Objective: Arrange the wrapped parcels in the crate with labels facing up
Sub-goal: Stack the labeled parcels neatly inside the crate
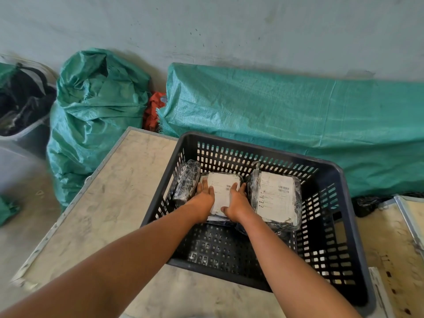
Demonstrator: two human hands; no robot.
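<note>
On table (128, 191), in crate (241, 157), left grip (205, 196) and right grip (236, 199) press flat-fingered on parcel (221, 187), label up, lengthwise away

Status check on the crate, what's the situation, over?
Pressing middle parcel, label up: left hand, right hand, fingers flat. Label up on right parcel too. No label showing on left parcel, on edge.

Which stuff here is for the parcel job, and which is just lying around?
For the job: crate, left parcel, middle parcel, right parcel, left hand and right hand resting on the middle one.
Just lying about: green sack, green tarp, red cloth, grey bin.
</note>
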